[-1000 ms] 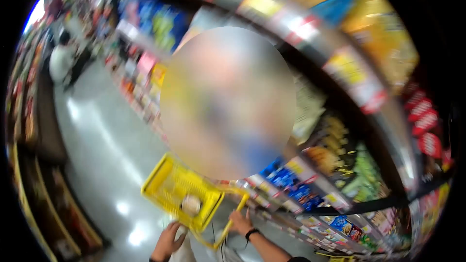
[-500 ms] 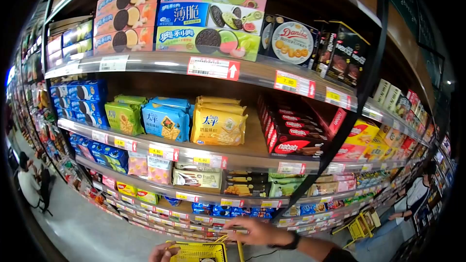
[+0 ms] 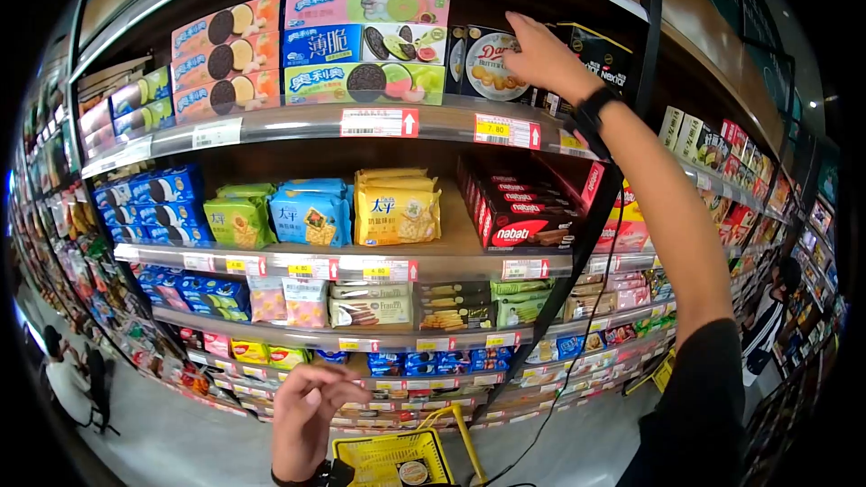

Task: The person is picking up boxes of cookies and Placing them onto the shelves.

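Note:
On the upper shelf stands a dark box of Danisa butter cookies [image 3: 490,70] with a round cookie picture. My right hand [image 3: 550,61] reaches over its upper right corner, thumb and forefinger apart; whether it grips the box is not clear. A dark watch band circles that wrist. Low in front of the shelves, my left hand [image 3: 313,415] is raised with loosely bent fingers and nothing visible in it. Just right of it is a yellow shopping basket [image 3: 370,453] with a long yellow handle. A dark item with a round label [image 3: 413,473] lies inside the basket.
Stacked Oreo boxes [image 3: 365,45] stand left of the cookies, black Nextar boxes [image 3: 595,59] to their right. Cracker packs [image 3: 397,207] and red Nabati boxes [image 3: 532,221] fill the shelf below. A black cord [image 3: 577,356] hangs down. People are at both sides.
My right hand has risen from above the basket to the Danisa box on the upper shelf. My left hand has come up further into view, beside the basket. The view has shifted slightly.

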The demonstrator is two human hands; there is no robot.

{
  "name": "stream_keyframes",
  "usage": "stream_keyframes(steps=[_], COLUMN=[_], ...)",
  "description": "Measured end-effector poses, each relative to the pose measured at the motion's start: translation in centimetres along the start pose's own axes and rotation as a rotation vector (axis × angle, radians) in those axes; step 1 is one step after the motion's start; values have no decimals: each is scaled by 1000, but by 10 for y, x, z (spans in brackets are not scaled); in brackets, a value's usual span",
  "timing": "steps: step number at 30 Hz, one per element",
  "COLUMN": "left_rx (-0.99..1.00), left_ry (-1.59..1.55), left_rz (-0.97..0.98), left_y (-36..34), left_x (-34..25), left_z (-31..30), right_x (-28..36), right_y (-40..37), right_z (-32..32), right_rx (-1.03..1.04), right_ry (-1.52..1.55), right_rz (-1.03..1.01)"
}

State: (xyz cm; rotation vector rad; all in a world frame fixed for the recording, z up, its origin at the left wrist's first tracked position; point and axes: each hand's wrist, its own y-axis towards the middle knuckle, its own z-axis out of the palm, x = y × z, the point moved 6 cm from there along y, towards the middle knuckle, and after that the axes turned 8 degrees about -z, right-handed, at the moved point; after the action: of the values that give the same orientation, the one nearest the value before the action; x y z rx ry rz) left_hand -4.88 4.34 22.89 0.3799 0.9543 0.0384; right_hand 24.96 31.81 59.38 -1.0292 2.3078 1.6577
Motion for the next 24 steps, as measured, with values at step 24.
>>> stream_keyframes(steps=[24], left_rx=[118], left_ry=[282], left_rz=[321], left_y=[85], left_x=[-29], left_z=[64], right_x=[201], right_y=[-53], right_z=[-126], right_rx=[529], right_ry=[916], right_rz=[-268])
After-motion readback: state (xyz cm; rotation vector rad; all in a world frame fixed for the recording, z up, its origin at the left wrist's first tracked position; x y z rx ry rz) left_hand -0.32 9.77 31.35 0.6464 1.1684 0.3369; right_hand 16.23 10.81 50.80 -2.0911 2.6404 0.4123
